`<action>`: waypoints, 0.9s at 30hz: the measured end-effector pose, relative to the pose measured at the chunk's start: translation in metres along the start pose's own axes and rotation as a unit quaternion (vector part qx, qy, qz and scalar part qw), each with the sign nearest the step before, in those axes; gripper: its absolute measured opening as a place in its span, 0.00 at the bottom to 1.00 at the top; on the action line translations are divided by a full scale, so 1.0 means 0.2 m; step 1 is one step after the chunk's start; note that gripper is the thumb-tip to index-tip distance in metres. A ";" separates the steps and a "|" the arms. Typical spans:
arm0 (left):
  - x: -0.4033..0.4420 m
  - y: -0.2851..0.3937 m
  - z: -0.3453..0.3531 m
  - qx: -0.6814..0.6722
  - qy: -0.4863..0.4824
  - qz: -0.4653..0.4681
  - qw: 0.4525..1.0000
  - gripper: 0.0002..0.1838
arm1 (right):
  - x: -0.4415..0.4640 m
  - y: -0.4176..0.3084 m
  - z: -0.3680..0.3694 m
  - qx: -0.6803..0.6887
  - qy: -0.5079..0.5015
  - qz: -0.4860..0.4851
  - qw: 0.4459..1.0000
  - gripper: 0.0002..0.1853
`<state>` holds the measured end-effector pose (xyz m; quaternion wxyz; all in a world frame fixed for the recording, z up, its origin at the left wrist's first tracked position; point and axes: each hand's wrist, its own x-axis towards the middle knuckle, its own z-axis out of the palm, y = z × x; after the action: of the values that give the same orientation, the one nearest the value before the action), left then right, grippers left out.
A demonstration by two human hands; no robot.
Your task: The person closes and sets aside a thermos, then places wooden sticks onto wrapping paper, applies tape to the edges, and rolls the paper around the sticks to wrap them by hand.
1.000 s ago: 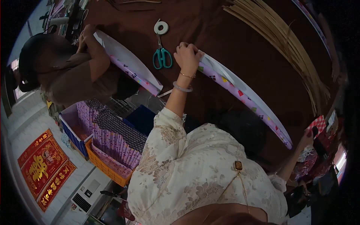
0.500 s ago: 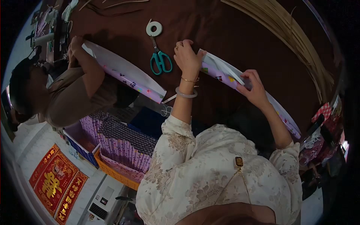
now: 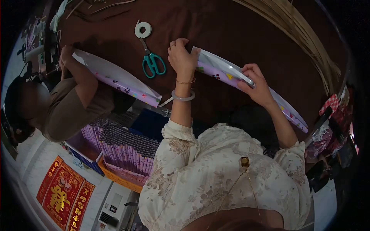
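A long curved sheet (image 3: 217,73), purple and printed on the outside and pale on the inside, lies bent into a trough across the brown tablecloth in front of me. My left hand (image 3: 182,56) is at its left end, thumb against the corner and fingers curled. Further along, my right hand (image 3: 257,84) pinches the sheet, with a shiny pale edge showing between thumb and fingers. To the left of my left hand lie teal-handled scissors (image 3: 154,65) and a roll of white tape (image 3: 143,29).
At left, a co-worker (image 3: 73,92) in a brown shirt handles a similar purple sheet (image 3: 119,79). Long tan strips (image 3: 304,34) curve along the upper right. Below the table, an orange crate (image 3: 119,179) stands near rows of purple rolled pieces (image 3: 123,144).
My right hand has closed further on the sheet, its fingertips drawn together at the edge. The whole view has shifted slightly, so the scissors and tape appear further left.
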<state>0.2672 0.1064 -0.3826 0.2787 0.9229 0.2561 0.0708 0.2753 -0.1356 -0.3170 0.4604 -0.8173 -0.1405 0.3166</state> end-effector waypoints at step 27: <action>0.01 -0.01 -0.01 -0.034 -0.033 -0.013 0.999 0.22 | -0.47 0.19 -0.28 -0.084 0.189 0.137 0.969 0.14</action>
<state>0.2669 0.1093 -0.3831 0.3186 0.9115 0.2562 0.0457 0.2368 -0.2417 -0.2907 0.3604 -0.9095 0.0362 0.2038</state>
